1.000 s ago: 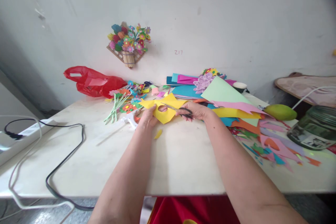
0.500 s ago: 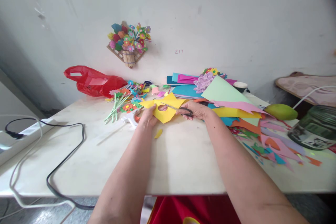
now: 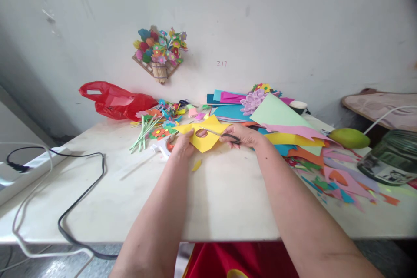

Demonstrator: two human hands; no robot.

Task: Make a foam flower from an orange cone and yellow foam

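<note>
A sheet of yellow craft paper [image 3: 206, 143] with a hole in it is held above the table by my left hand [image 3: 185, 142], whose fingers are closed on its left side. My right hand [image 3: 241, 135] grips dark-handled scissors [image 3: 233, 140]. Their blades lie across the yellow sheet, reaching to the upper edge of the hole. On the table below lies a small yellow scrap [image 3: 196, 165]. A white glue gun [image 3: 162, 147] rests just left of my left hand.
Green stems [image 3: 143, 134] and paper flowers [image 3: 160, 133] lie at the left, before a red plastic bag [image 3: 117, 102]. Coloured sheets [image 3: 273, 115], scraps [image 3: 348, 182], a green mango [image 3: 349, 138] and a glass jar [image 3: 389, 158] occupy the right. A black cable [image 3: 81, 200] crosses the left side.
Almost nothing differs. Both hands, the yellow sheet and the scissors stay in nearly the same place, with only a very slight shift of the scissors.
</note>
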